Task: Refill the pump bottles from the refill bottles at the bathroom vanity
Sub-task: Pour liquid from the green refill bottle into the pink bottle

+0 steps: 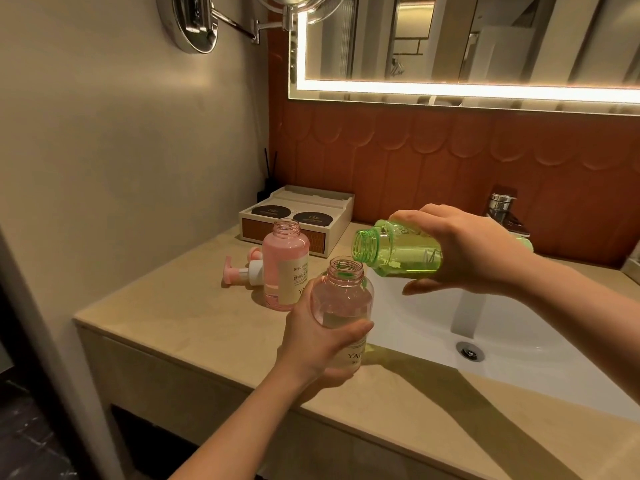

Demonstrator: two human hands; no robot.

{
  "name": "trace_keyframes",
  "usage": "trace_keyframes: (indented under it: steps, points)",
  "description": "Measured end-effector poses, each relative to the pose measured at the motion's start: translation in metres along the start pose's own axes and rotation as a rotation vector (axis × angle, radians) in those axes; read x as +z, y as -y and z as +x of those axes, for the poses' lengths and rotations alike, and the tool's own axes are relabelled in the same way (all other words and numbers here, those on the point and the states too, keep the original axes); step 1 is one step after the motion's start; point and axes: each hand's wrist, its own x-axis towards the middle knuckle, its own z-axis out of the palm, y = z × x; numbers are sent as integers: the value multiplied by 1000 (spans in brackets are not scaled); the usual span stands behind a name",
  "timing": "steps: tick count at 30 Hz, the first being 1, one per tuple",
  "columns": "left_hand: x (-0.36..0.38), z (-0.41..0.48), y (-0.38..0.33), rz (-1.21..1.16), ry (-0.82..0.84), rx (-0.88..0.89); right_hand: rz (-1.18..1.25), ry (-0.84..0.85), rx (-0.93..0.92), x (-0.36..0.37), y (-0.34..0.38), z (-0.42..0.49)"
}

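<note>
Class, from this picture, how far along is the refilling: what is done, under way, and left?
Done: pump heads lie off on the counter; the pink bottle stands open, looking full. In hand: the left hand holds the clear bottle while the right hand tips the green bottle over its mouth. Left: finish pouring, refit the pumps.

Right hand grips the green bottle tipped on its side, open neck just above the mouth of the clear pink bottle gripped by the left hand over the vanity top. Behind stands an uncapped pink bottle, a pump head lying beside it, near the white sink.
</note>
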Motion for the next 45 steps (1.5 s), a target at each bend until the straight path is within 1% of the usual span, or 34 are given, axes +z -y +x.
trace_keyframes:
  steps: [24,45]
  points:
    - [-1,1,3,-8,-8,27,-116,23,-25,-6,2,5]
    - [-1,0,0,-10,-6,8,-117,47,-31,-8,3,6]
